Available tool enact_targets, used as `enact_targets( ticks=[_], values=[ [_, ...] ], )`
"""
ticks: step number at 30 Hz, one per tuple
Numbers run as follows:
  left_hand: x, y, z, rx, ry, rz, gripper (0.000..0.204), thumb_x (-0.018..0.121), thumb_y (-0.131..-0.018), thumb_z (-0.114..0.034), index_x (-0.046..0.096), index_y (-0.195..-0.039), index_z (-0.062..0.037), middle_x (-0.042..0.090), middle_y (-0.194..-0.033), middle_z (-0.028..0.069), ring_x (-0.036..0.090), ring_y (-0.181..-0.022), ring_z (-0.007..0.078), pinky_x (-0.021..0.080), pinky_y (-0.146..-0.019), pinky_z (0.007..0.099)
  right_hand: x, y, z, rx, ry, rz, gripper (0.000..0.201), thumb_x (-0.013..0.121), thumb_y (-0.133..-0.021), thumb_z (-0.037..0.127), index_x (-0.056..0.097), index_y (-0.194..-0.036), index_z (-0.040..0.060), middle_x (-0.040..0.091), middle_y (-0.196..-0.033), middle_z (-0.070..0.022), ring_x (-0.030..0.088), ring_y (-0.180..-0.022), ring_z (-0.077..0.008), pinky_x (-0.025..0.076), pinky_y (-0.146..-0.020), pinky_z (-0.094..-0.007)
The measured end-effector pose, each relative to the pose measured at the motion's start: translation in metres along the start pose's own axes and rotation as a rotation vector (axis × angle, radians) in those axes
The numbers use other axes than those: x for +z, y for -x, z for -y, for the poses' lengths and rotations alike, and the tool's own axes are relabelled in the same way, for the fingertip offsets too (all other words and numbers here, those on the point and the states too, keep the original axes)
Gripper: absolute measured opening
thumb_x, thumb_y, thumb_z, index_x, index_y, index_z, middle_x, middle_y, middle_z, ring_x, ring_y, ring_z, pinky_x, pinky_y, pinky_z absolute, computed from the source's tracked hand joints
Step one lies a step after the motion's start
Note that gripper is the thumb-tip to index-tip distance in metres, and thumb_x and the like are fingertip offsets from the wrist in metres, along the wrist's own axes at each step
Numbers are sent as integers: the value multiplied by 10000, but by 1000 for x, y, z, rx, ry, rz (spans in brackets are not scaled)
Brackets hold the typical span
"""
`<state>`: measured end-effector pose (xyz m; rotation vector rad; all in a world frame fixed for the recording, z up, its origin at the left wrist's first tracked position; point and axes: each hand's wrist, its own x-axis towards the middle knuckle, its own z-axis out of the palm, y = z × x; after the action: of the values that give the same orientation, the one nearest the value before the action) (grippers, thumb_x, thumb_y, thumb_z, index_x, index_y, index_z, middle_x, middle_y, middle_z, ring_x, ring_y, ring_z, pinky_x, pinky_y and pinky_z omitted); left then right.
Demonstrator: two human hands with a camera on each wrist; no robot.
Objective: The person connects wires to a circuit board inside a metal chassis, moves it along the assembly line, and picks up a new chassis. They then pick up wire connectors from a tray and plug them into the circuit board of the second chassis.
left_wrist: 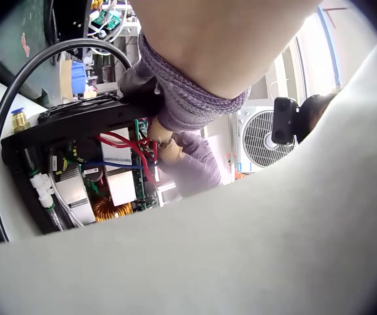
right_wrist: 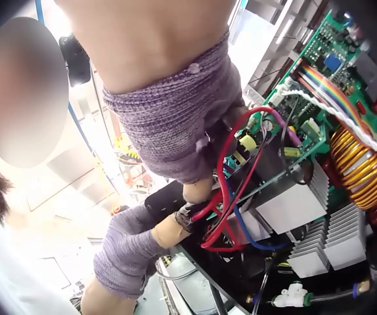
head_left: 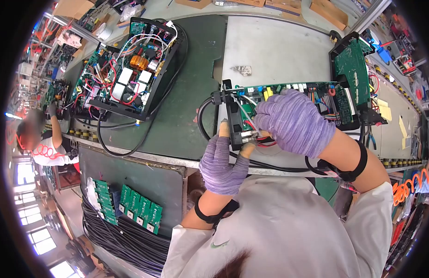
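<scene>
- Two gloved hands work at the left end of the right unit [head_left: 335,104], which lies at the near edge of the bench.
- Right hand [head_left: 295,121]: fingers curled, fingertips pinching at the red wires [right_wrist: 222,190].
- Left hand [head_left: 223,164]: fingers reach along the outer side of the end panel [head_left: 234,121], the thumb just beside the metal connector [head_left: 248,135]; I cannot tell whether it grips.
- Fingertips of both hands nearly meet at the red wires in the right wrist view.
- One black cable [head_left: 203,118] loops left from the end panel.
- One tall green board [head_left: 355,69] stands at the unit's right end.
- Far left on the green mat [head_left: 203,69] sits the left unit [head_left: 125,77], its orange coil [head_left: 139,63] exposed.
- Some foil [head_left: 244,70] lies on the white mat [head_left: 279,46], beyond the right unit.
- Several small boards [head_left: 140,206] lie near left, by bundled black cables [head_left: 119,243].
- Another person [head_left: 52,146] is at the left.
</scene>
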<state>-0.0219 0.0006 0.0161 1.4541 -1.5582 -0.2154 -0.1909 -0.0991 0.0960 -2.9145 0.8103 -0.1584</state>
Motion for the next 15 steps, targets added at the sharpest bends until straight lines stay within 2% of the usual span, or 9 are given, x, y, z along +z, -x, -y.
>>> enact_targets(
  ticks=[1,7,10,13,14,15],
  values=[
    [1,1,0,8,-4,3,779,857,-692,-229,500,-1341,12,643,-865,86,644,-726,180,518,-666,283,1,0,0,-26,10,-17,208,682,-641,150,667,-848,140,582,-777,-33,623,-773,-238,457,-716,-393],
    [-3,-1,-3,64,-133,37,772,835,-716,-209,468,-1357,19,662,-876,108,666,-700,217,526,-627,306,-11,-23,8,-25,134,310,138,668,-637,182,641,-772,170,584,-768,-14,624,-771,-212,430,-768,-399],
    [-2,0,-2,68,-97,15,752,847,-697,-207,493,-1324,10,658,-900,137,666,-699,235,530,-615,318,-4,-21,2,-61,62,197,147,675,-636,204,642,-776,175,585,-769,-16,625,-773,-208,428,-765,-402],
    [0,3,-1,133,-154,-49,745,867,-668,-214,516,-1288,4,648,-932,170,666,-699,264,536,-614,326,1,-9,9,-3,111,113,141,667,-663,233,651,-789,173,584,-768,-17,626,-775,-208,431,-777,-404],
    [-1,3,-1,96,-155,-37,739,883,-639,-221,539,-1255,0,639,-958,197,664,-712,293,542,-622,342,2,-2,14,31,142,4,141,650,-700,257,653,-810,167,582,-767,-15,627,-789,-205,435,-789,-406],
    [2,4,0,114,-149,-68,754,883,-640,-243,543,-1267,3,640,-954,174,657,-734,286,541,-646,343,3,7,20,71,152,-34,206,631,-729,261,663,-907,164,585,-809,-20,624,-804,-205,438,-797,-406]
  ],
)
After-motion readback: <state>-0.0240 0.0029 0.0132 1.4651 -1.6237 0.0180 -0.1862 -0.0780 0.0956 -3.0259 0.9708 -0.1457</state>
